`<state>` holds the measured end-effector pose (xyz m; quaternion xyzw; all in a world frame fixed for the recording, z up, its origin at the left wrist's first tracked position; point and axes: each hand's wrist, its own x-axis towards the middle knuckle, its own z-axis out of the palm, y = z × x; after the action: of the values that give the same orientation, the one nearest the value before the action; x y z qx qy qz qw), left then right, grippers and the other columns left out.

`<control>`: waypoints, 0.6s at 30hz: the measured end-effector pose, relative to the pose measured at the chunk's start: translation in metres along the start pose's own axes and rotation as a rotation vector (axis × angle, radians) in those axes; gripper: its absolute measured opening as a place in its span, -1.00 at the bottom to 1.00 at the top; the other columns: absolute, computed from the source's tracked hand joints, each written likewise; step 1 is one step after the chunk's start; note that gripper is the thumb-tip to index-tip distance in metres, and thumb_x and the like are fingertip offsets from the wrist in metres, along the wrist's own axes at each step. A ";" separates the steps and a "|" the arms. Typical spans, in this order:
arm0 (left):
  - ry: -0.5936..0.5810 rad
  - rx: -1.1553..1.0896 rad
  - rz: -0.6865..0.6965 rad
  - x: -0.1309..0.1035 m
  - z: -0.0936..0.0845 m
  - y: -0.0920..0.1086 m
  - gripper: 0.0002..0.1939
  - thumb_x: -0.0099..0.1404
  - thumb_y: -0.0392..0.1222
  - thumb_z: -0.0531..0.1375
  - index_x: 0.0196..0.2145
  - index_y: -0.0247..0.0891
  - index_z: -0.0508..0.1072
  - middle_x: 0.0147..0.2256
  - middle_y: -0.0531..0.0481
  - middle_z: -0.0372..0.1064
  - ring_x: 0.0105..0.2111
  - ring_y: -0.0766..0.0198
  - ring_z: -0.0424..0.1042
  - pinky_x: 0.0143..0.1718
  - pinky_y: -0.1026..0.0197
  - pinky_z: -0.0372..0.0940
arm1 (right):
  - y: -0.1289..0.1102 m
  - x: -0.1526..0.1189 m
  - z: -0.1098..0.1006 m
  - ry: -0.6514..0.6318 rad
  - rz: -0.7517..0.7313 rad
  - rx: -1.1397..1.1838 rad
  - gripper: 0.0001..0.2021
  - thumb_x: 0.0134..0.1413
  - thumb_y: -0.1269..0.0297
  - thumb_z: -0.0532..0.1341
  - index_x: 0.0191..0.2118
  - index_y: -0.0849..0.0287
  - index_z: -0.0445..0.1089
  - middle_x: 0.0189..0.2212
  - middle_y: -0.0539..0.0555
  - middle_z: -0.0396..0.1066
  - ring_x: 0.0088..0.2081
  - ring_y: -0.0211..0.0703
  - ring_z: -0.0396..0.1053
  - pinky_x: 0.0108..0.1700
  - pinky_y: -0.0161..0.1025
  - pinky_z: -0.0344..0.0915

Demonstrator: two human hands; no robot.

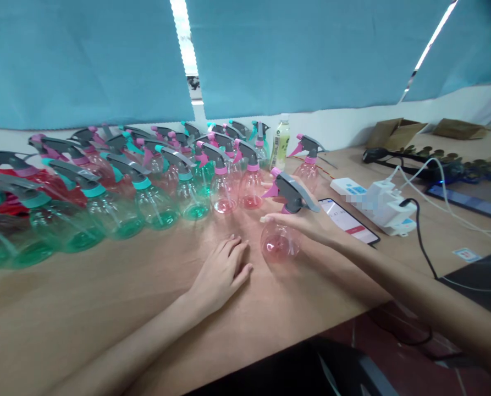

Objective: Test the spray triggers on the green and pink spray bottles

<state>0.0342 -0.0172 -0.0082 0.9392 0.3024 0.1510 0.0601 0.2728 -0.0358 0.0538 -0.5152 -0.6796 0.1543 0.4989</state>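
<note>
My right hand (307,220) is wrapped round the neck of a pink spray bottle (280,242) with a grey and pink trigger head. The bottle is upright, at or just above the tabletop; I cannot tell which. To its left, my left hand (222,269) lies flat on the table with its fingers stretched out, holding nothing. Beyond both hands stand several rows of spray bottles, green ones with teal collars such as the green spray bottle (156,212) and pink ones with pink collars such as the pink spray bottle (251,190).
A phone (348,220) lies right of my right hand, beside a white power strip (369,203) with plugs and cables. A drink bottle (281,140) and another pink spray bottle (308,170) stand farther back. Open cardboard boxes (393,135) sit at the back right.
</note>
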 end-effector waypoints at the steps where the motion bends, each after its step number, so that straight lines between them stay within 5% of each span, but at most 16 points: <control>1: 0.001 0.000 -0.003 0.001 0.001 0.000 -0.62 0.41 -0.11 0.09 0.10 -0.37 0.31 0.13 -0.31 0.27 0.18 -0.10 0.21 0.15 -0.14 0.18 | 0.000 -0.002 -0.001 0.008 -0.019 -0.001 -0.33 -0.11 0.09 0.41 0.16 -0.06 0.22 0.08 0.06 0.34 0.00 0.00 0.38 -0.02 -0.04 0.37; 10: 0.003 -0.030 0.020 0.014 0.005 0.006 -0.63 0.40 -0.13 0.10 0.09 -0.37 0.31 0.10 -0.31 0.29 0.16 -0.10 0.23 0.13 -0.14 0.20 | 0.008 -0.022 -0.012 -0.024 -0.002 -0.214 -0.63 0.01 -0.03 0.31 -0.13 0.09 0.42 -0.25 0.10 0.49 -0.19 0.03 0.43 -0.15 -0.03 0.36; 18: -0.008 -0.079 0.066 0.040 0.015 0.006 -0.63 0.40 -0.14 0.09 0.10 -0.32 0.29 0.11 -0.28 0.28 0.18 -0.09 0.21 0.14 -0.14 0.20 | 0.047 0.018 -0.035 0.086 0.046 -0.434 -0.69 -0.05 0.01 0.35 -0.38 0.15 0.39 -0.51 0.04 0.37 -0.39 -0.03 0.36 -0.26 -0.08 0.29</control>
<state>0.0735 0.0013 -0.0113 0.9462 0.2649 0.1609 0.0932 0.3285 -0.0115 0.0448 -0.6318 -0.6632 -0.0064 0.4011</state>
